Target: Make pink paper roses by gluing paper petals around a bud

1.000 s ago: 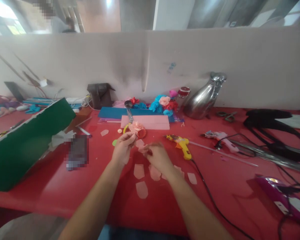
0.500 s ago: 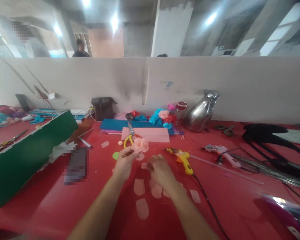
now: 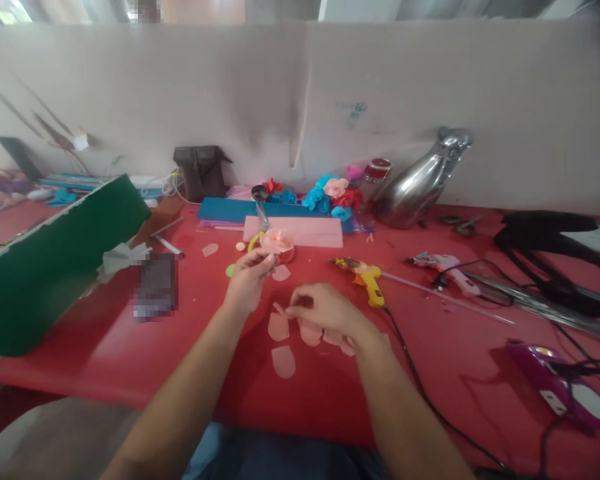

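Observation:
My left hand (image 3: 247,280) is closed round the base of a pink paper flower (image 3: 277,241) and holds it upright above the red table (image 3: 105,347). My right hand (image 3: 323,308) sits lower and to the right, its fingertips pinched on the edge of a pink paper petal (image 3: 279,325) lying on the table. Several more cut pink petals (image 3: 283,362) lie under and around that hand.
A yellow glue gun (image 3: 365,279) with a black cord lies right of my hands. A pink paper sheet (image 3: 305,231), scissors, finished paper flowers (image 3: 333,195) and a steel jug (image 3: 420,183) stand behind. A green board (image 3: 50,267) leans at left. Cables and tools crowd the right.
My right hand has dropped from beside the flower down to the loose petals and pinched one. The left hand keeps the flower in about the same place.

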Tool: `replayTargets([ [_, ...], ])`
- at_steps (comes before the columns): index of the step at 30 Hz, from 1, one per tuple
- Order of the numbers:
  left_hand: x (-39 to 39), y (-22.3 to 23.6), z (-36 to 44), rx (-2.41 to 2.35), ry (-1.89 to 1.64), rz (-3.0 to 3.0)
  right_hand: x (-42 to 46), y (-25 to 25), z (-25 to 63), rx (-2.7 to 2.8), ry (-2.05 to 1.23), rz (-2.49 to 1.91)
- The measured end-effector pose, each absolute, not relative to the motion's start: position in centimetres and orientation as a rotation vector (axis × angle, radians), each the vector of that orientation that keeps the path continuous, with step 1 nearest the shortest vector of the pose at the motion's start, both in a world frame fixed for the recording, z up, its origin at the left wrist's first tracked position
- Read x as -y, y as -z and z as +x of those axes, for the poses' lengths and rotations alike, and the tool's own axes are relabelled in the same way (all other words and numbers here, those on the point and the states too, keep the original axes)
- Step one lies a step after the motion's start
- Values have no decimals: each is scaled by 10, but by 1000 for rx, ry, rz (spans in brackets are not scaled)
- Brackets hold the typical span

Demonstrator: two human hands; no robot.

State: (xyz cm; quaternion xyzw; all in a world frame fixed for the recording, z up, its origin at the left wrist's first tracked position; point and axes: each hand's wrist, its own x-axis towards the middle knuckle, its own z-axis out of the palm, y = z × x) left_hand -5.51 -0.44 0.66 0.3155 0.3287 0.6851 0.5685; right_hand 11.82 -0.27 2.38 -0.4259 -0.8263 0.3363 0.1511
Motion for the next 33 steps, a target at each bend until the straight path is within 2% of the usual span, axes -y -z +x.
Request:
replayTargets([
  [6,5,-10,-55,-790,-1606,695,-10,-9,115,2204,-616,-1489],
  [10,4,-11,-57,-814,-1605,656,-12,4,97,2367,-277,-1430],
  [14,2,-10,-59,-790,-1612,639,-9,12,83,2399,-169,-1446],
  [18,2,-10,-57,-770,-1618,664,-12,16,89,2259,-350,-1366],
  [24,7,-11,-50,-804,-1604,743,-13,3,100,1708,-1120,-1115],
  [33,11,-14,-43,-1100,-1310,990,-5,-20,98,1616,-1162,-1039],
])
